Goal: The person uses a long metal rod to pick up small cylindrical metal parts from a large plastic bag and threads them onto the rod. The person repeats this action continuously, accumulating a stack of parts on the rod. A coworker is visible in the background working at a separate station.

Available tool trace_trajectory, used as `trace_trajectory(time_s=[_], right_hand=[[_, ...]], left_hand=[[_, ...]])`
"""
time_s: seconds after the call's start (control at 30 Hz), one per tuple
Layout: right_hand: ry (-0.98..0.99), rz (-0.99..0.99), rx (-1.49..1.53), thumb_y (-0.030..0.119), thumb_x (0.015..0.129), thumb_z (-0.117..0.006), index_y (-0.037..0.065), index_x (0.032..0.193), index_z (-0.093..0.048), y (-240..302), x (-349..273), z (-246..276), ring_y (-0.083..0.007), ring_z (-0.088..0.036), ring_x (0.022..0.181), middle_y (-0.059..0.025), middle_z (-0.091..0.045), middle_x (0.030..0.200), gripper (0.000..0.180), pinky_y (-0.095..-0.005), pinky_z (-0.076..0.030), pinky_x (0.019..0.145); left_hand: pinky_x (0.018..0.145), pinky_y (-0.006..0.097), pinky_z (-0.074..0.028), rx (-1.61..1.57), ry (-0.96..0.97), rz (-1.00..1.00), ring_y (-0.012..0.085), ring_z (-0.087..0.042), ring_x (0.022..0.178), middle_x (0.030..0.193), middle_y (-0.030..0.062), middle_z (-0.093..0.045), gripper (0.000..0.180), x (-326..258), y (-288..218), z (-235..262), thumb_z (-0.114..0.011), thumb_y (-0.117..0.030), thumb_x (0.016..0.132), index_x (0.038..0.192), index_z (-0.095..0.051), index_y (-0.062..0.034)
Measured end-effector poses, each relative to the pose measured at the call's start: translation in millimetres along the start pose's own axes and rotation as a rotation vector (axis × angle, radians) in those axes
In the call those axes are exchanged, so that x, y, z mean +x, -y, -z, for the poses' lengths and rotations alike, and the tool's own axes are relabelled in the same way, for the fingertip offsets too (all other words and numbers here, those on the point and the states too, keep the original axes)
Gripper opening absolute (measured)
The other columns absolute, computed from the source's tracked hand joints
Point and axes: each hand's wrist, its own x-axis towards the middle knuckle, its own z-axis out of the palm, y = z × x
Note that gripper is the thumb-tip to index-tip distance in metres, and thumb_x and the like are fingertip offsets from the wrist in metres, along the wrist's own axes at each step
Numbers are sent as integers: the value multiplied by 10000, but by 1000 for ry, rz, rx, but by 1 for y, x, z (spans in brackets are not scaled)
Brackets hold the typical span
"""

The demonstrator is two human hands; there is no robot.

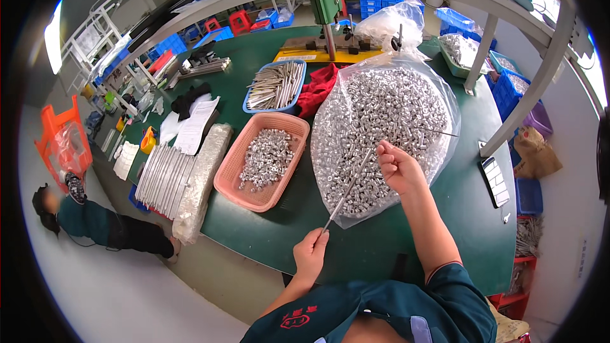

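Note:
My left hand point(310, 254) is closed round the lower end of a thin metal rod point(346, 197), which slants up and to the right over a large transparent plastic bag point(450, 111). Close to the rod's upper end, my right hand point(400, 170) is raised above the bag with thumb and forefinger pinched. Whatever is in that pinch is too small to make out. Small silvery metal sleeves point(381, 98) fill the bag. A thin dark rod point(441, 132) sticks out to the right across them.
Left of the bag are a pink basket point(229, 184) of small metal parts, a blue tray point(293, 103) of metal rods and a red cloth point(318, 89). Laid-out tubes point(166, 181) are farther left. A shelf post point(530, 111) and a phone point(494, 181) stand right. Another person point(95, 222) is at far left.

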Motion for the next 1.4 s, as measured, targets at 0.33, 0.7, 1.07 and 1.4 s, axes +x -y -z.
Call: trace_trajectory(time_s=[0.33,0.7,1.07,1.4], right_hand=[[46,82,-177,161,961,-575,74,1050,-588,-2,-8,-9,-20,-347,471,-55,-624,944,125,-161,-252,375],[-27,224,-538,43,929,-576,30,1058,-620,-1,-14,-21,-17,-346,406,-84,-650,875,136,-176,-232,355],[98,283,-674,60,956,-545,27,1045,-612,7,-12,-7,-2,-335,388,-80,-658,837,116,-175,-215,337],[94,220,-742,119,978,-538,23,1133,-579,-17,-7,-13,-9,-329,406,-111,-659,887,187,-164,-233,331]], left_hand=[[552,205,-390,26,7,-44,37,-471,607,683,-1,-581,145,0,1,-3,-663,-100,898,981,-679,17],[525,305,-473,221,-16,-146,236,-634,577,698,105,-637,166,0,0,-1,-695,-230,866,967,-692,-98],[519,317,-451,208,-14,-212,245,-595,569,692,87,-621,142,-3,-2,4,-667,-228,881,948,-681,-103],[517,351,-454,209,-42,-203,275,-599,576,679,85,-615,167,0,0,5,-652,-273,887,935,-674,-115]])
